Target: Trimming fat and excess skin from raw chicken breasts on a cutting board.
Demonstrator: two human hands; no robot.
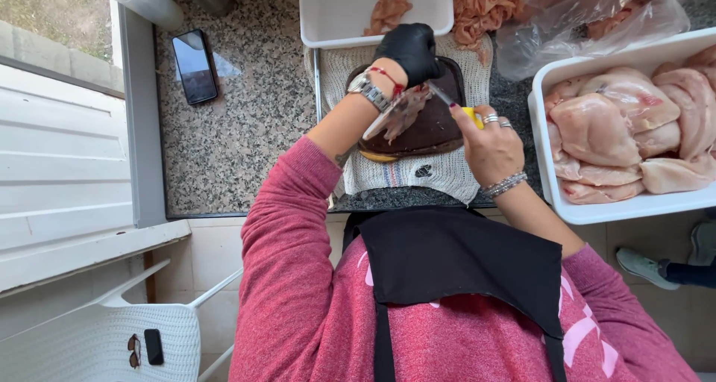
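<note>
I press my black-gloved left hand (409, 51) flat on the pale raw chicken piece (399, 112) lying on the dark brown cutting board (436, 124), pinning it for slicing. My bare right hand (488, 145), at the board's right edge, clenches the yellow-handled knife (456, 104), blade angled into the meat.

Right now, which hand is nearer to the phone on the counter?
Left. The gloved left hand presses the meat on the board, closer to the phone at far left. The right hand, holding the knife, is farther away.
</note>
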